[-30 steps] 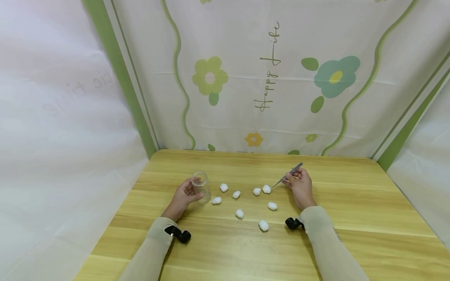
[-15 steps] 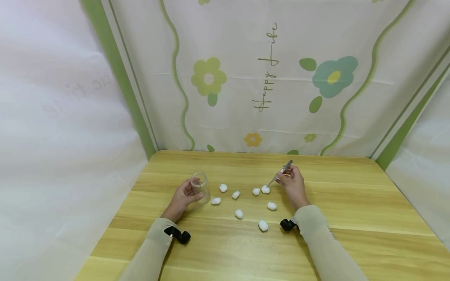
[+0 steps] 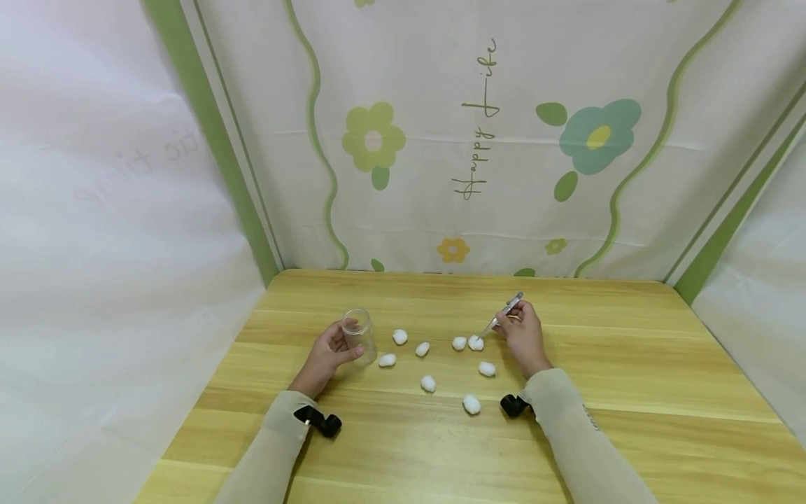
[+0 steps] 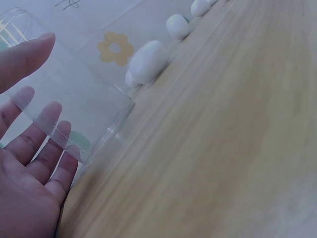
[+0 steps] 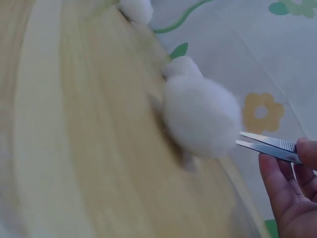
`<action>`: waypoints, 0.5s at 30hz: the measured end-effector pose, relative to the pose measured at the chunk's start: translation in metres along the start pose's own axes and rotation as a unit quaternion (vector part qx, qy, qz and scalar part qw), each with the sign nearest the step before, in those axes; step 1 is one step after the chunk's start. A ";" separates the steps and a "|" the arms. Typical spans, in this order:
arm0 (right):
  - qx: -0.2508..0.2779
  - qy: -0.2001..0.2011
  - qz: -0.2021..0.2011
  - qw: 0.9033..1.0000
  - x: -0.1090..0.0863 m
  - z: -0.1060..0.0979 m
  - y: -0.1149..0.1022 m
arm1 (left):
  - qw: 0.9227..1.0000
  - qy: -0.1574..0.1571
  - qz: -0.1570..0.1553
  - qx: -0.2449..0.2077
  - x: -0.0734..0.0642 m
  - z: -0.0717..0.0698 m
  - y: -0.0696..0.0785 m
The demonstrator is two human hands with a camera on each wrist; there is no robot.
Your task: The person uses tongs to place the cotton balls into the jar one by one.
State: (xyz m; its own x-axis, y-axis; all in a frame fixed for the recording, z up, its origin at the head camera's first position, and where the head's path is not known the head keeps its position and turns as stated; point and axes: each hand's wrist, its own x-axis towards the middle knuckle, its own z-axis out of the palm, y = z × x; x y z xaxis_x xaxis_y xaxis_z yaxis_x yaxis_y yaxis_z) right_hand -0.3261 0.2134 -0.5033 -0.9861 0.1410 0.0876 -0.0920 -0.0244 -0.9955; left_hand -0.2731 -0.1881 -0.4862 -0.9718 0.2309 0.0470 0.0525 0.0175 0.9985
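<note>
My left hand holds a clear, see-through jar, thumb on the near side and fingers round the far side. The jar stands upright with its open mouth up; in the left wrist view the bottom of the jar is close over the wood. Between thumb and fingers, my right hand pinches metal tweezers, slanted down to the left. Their tips reach the top of a white cotton ball. In the right wrist view the two tweezer arms stand slightly apart beside a cotton ball.
Several more cotton balls lie scattered on the wooden table. One cotton ball sits right next to the one at the tweezers; another cotton ball lies just right of the jar. A flower-print curtain hangs behind the table.
My right hand has moved left, bringing the tweezer tips from beside the cotton ball onto it. The left hand and the jar have stayed in place.
</note>
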 end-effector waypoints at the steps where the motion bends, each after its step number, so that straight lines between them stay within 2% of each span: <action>1: 0.002 0.004 0.003 1.000 0.000 0.000 0.000 | 1.000 0.000 0.001 0.001 0.000 0.000 0.000; 15: 0.012 0.016 0.016 1.000 0.001 -0.005 0.000 | 1.000 0.004 -0.001 0.006 -0.001 0.001 0.003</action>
State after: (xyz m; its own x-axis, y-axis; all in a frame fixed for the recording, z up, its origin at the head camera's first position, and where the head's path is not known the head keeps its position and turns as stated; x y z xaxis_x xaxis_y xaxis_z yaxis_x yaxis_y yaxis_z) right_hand -0.3267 0.2187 -0.5030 -0.9839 0.1704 0.0535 -0.0635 -0.0536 -0.9965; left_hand -0.2722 -0.1871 -0.4837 -0.9737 0.2232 0.0454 0.0531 0.0287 0.9982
